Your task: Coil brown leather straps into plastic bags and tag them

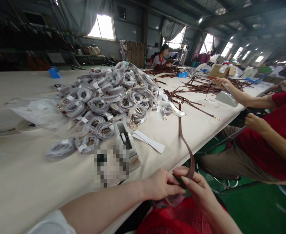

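Note:
A long brown strap (185, 139) runs from the tabletop over the table's edge into my two hands. My right hand (196, 185) pinches it between thumb and fingers where it bends upward. Close against it, my left hand (163, 185) has its fingers closed on the lower part of the same strap, which is mostly hidden by the fingers. The strap's far end lies by a gold metal clasp (180, 102) next to a white paper band (178, 111). Both hands are over my lap, just off the front edge of the table.
A large heap of coiled, plastic-wrapped straps (113, 97) fills the table's middle. Nearer me stand a tape dispenser (127, 146) and white paper strips (150, 141). Loose brown straps (201, 86) lie farther right. A co-worker in red (274, 136) sits at my right; another person (161, 58) sits across.

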Demonstrator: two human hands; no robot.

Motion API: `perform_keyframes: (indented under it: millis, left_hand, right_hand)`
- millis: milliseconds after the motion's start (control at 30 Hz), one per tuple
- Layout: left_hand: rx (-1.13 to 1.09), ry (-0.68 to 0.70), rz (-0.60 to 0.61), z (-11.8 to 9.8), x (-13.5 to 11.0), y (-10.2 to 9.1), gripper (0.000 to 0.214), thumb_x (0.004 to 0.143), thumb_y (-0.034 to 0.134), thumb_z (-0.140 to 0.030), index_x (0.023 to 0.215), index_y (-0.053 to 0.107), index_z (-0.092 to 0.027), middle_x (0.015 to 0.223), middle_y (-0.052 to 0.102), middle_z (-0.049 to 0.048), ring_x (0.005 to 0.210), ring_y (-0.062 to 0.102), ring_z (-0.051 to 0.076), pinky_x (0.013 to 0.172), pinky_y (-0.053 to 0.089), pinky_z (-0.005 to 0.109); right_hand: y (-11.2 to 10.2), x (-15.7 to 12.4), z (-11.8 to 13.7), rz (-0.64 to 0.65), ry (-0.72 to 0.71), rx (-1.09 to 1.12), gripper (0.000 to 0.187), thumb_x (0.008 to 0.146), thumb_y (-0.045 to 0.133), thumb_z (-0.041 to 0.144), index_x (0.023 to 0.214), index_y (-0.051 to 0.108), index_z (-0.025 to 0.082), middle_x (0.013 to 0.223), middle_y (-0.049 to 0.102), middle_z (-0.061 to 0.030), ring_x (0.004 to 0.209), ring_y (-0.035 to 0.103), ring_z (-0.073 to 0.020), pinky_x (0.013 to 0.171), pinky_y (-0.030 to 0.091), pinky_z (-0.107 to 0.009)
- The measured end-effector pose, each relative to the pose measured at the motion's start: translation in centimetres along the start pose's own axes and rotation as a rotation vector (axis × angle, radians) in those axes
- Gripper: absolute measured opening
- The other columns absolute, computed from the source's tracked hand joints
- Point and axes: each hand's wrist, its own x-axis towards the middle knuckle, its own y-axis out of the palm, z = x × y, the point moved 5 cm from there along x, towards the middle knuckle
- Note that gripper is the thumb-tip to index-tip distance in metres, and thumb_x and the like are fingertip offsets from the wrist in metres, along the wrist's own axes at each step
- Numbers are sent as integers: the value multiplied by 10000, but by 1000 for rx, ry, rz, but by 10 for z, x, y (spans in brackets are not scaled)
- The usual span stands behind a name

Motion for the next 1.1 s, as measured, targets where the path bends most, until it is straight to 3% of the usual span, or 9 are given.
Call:
perform_keyframes:
  millis: [200,267,367,433,600,733,833,967,1100]
  left_hand:
    - [225,62,-11,-9,-7,1,545,837,545,-634,688,672,-126,534,463,-28,494,358,82,463,265,221]
    - [213,137,-123,-14,-7,-4,558,888,481,-610,673,649,-123,551,467,-20,514,379,89,478,277,222]
    - [262,201,-278,-18,-7,-11,559,910,460,-573,607,593,-123,538,414,-24,514,353,85,478,259,225]
    - [261,179,-255,-15,-7,-9,550,899,479,-573,607,593,-121,534,419,-25,505,353,84,471,256,222]
    - [319,169,-85,-15,-8,0,524,900,483,-564,668,642,-122,562,489,-11,528,433,96,478,278,215]
    - [392,310,-278,-30,-12,-11,544,963,387,-498,643,618,-124,569,432,-21,558,403,89,512,270,217]
    - [454,287,-244,-28,-11,-9,539,946,417,-509,624,626,-131,531,397,-28,515,364,85,483,246,224]
    - [572,308,-78,-22,-9,4,531,936,430,-511,617,647,-146,494,417,-22,491,387,94,482,266,233]
    - [603,363,-289,-33,-14,-6,537,989,342,-450,653,636,-153,577,545,11,570,490,108,549,309,236]
  right_hand:
    - [-35,5,39,-353,-190,131,257,834,676,485,899,784,261,894,727,-56,888,631,-239,875,496,-362]
    - [-24,-1,28,-324,-126,-16,272,824,696,489,946,790,265,1005,747,-69,1008,631,-277,967,463,-404]
    - [1,-4,-1,-45,77,-138,335,765,752,504,975,799,248,1093,750,-99,1109,613,-344,1008,450,-491]
    - [-4,1,-4,-40,106,-58,374,758,749,517,1006,794,241,1095,754,-104,1099,628,-340,1005,461,-486]
    - [-50,17,29,-373,-102,173,285,786,715,518,899,800,271,886,782,-47,887,689,-251,929,523,-386]
    - [-23,7,9,-98,45,-125,311,727,793,476,953,807,262,1078,767,-84,1106,638,-350,1055,426,-509]
    - [-15,5,-5,88,122,-14,411,716,813,437,1096,763,287,1155,744,-91,1140,635,-342,1015,472,-487]
    - [-61,24,14,-293,-15,277,325,793,707,516,989,790,271,928,788,-62,876,715,-234,797,583,-322]
    - [-54,20,21,-324,-97,59,288,803,714,488,932,800,244,967,772,-77,944,679,-261,873,552,-355]
